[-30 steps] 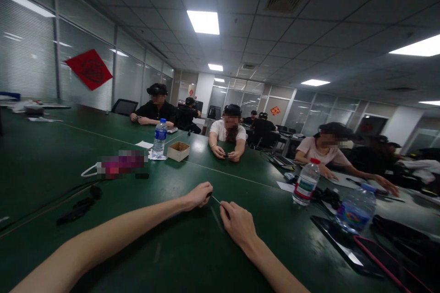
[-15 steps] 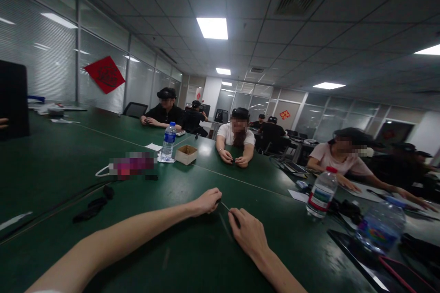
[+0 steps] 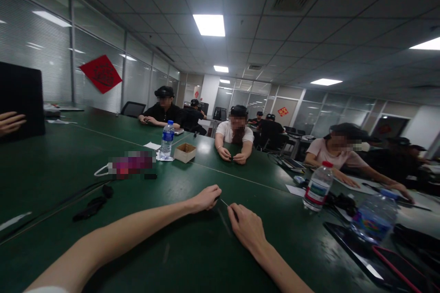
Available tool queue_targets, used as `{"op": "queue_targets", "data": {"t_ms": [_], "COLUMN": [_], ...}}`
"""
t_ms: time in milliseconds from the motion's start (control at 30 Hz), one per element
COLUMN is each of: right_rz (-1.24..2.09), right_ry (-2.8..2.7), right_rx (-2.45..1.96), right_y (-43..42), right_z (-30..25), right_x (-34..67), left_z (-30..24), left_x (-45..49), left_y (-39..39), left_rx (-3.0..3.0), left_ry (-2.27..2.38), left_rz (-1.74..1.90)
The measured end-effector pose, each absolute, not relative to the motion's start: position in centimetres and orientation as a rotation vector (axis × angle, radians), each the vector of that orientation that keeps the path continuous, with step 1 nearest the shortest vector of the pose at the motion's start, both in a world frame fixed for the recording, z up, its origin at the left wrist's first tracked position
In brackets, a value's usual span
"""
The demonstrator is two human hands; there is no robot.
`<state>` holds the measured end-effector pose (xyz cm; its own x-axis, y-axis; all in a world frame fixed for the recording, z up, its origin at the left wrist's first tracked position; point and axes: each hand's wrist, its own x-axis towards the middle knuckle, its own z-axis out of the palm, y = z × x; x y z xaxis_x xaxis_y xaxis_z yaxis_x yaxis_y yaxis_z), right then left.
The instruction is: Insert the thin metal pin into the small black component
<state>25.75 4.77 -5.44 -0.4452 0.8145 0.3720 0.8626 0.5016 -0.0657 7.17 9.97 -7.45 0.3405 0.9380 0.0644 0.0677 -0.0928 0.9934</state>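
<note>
Both my hands are over the green table (image 3: pixel 192 256), close together near the middle. The fingers of my left hand (image 3: pixel 206 199) are closed round a small dark object (image 3: pixel 217 198) that is mostly hidden. My right hand (image 3: pixel 247 226) is closed too, just to the right and nearer to me. A dark end (image 3: pixel 235 214) shows between its thumb and forefinger. Between the two hands runs a thin pale rod (image 3: pixel 224 202), its kind too small to make out. Its tip reaches the dark object in my left hand.
Ahead stand a blue-capped water bottle (image 3: pixel 167 141) and an open cardboard box (image 3: pixel 185 153). To the right are a red-capped bottle (image 3: pixel 318 187), a large bottle (image 3: pixel 374 217) and a dark tablet (image 3: pixel 343 242). A black crumpled item (image 3: pixel 90 208) lies left. Other people sit around.
The view has shifted slightly. At the far left, a dark panel and another person's hand show more. My hands keep nearly the same pose, the rod still between them.
</note>
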Motion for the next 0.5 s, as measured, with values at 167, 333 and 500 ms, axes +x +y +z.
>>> {"op": "queue_targets", "data": {"t_ms": [167, 333, 500], "right_rz": [-0.301, -0.297, -0.284], "right_ry": [-2.387, -2.404, -2.413], "right_rx": [-1.450, -1.441, -1.417], "right_y": [4.77, 4.74, 4.79], "right_z": [-5.52, -5.34, -5.38], "right_x": [25.71, 25.72, 25.78], "left_z": [-7.09, -6.78, -7.06], "left_x": [7.20, 7.07, 6.80], "left_y": [9.53, 9.00, 9.25], "left_rx": [1.498, 1.517, 1.523], "left_ry": [1.005, 0.938, 0.874], "left_rz": [0.967, 0.962, 0.951]}}
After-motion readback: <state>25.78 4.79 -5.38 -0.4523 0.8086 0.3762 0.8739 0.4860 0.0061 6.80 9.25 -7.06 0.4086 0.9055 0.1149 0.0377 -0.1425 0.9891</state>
